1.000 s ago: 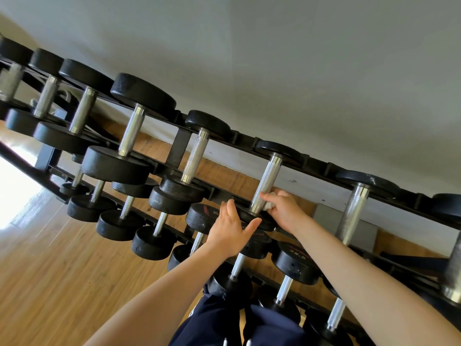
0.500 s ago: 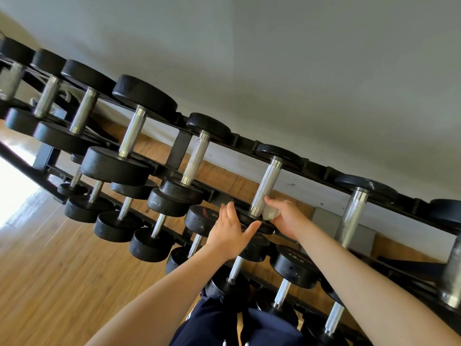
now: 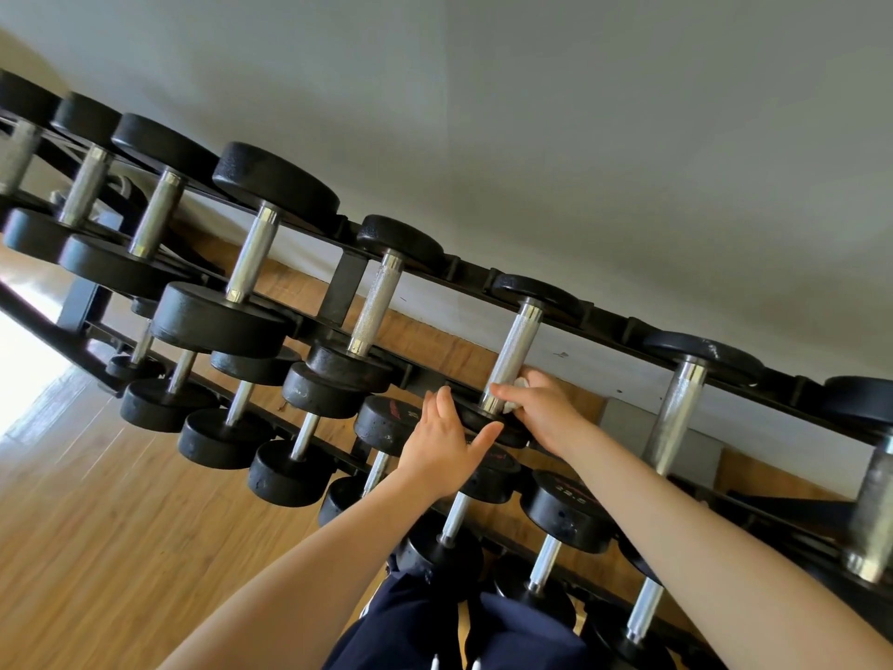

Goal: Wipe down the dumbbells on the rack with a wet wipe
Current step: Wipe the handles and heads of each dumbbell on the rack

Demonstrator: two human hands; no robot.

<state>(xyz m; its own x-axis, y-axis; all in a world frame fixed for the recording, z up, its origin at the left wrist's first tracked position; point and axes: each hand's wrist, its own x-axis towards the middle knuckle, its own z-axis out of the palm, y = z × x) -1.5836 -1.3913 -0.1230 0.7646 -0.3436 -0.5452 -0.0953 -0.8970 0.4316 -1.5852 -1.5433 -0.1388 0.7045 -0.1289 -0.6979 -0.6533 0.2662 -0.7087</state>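
Head view: right hand point(image 3: 548, 411) grips white wipe point(image 3: 516, 395) w/ curled fingers at dumbbell point(image 3: 512, 353) handle's near end, top rack point(image 3: 623, 326) – left hand point(image 3: 442, 449) open, flat on its near weight.

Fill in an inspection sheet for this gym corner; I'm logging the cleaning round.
Surface: black two-tier rack along the wall, wood floor beneath.
Job's things: dumbbell on top tier; white wet wipe wrapped at its handle's lower end.
Clutter: nothing seen.
Hands: right hand grips wipe on handle; left hand open, fingers straight, by the dumbbell's near head.
Cables: nothing seen.
Surroundings: grey wall; bright light at left.
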